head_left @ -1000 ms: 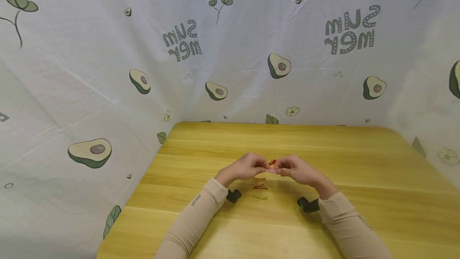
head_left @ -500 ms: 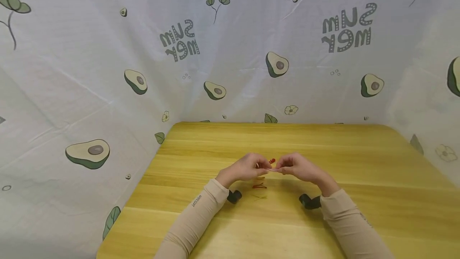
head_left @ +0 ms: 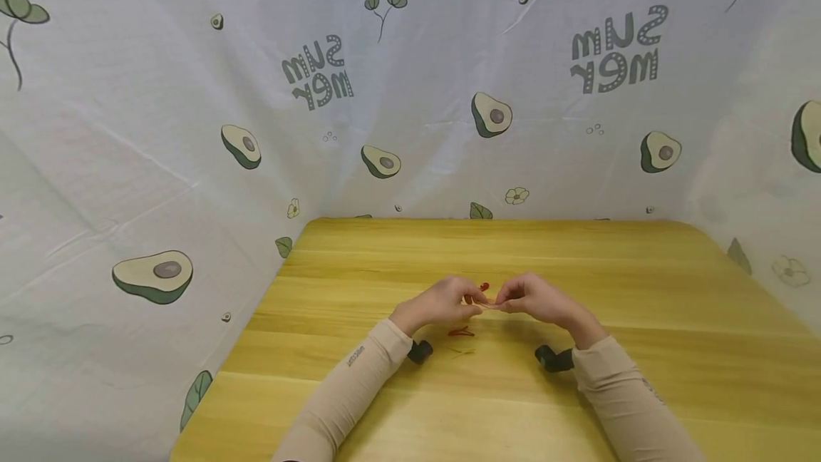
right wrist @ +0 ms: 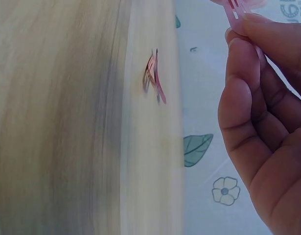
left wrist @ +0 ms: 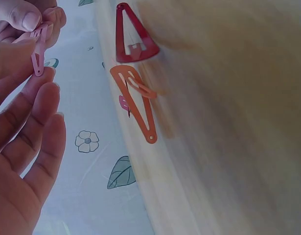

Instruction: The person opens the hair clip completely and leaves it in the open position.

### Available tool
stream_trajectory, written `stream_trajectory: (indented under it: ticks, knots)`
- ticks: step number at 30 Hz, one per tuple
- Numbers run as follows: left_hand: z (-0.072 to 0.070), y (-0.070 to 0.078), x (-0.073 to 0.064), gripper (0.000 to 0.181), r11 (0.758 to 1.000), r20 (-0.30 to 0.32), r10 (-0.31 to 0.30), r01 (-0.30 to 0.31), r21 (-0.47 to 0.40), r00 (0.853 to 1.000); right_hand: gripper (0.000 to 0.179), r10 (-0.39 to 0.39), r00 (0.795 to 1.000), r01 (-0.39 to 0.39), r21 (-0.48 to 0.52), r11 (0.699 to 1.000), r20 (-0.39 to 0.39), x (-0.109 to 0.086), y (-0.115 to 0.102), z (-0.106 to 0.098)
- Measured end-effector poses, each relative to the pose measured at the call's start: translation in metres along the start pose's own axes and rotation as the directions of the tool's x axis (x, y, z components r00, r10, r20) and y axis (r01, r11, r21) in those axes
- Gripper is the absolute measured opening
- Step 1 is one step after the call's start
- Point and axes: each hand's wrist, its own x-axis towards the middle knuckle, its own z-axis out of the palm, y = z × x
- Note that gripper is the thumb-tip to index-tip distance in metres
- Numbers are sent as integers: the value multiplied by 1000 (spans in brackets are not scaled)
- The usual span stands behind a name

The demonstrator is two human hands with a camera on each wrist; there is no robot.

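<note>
A light pink snap hair clip (left wrist: 38, 51) is held up over the table between the two hands. My right hand (head_left: 535, 299) pinches one end of it between thumb and forefinger. The left hand (head_left: 439, 301) is at the clip's other end, with its thumb and fingers spread apart and fingertips right beside the clip's narrow tip (left wrist: 38, 72). Beneath lie a dark red clip (left wrist: 122, 46) and an orange clip (left wrist: 138, 105) with its inner tongue lifted. Nearer the body are a reddish-brown clip (head_left: 460, 332) and a thin yellowish clip (head_left: 463, 353).
The clips lie around the middle of a yellow wood-grain table (head_left: 577, 419). A white curtain (head_left: 436, 184) printed with avocados hangs behind it and at the sides. Black camera mounts (head_left: 553, 358) hang below the wrists.
The left thumb has moved down from the forefinger, so the left pinch has spread. My right hand keeps its pinch on the pink clip. The head view has shifted slightly.
</note>
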Motion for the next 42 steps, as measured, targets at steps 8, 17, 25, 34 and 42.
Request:
stream_trajectory:
  ticks: [8,17,25,34,42]
  knots:
    - [2,1,8,19,992,19,22,-24,124,1000,13,35,999,-35,34,999,12,0,3,-2]
    - [7,0,13,19,983,56,8,-19,184,998,10,95,995,-95,15,995,15,1,10,1]
    - [11,0,14,14,979,88,-7,-11,205,996,10,115,993,-115,1,993,24,4,16,5]
    - [16,-1,19,11,975,112,-52,26,222,992,9,138,990,-138,6,990,18,6,22,9]
    - [16,9,18,20,967,132,-123,89,239,984,7,151,988,-151,24,988,10,7,24,12]
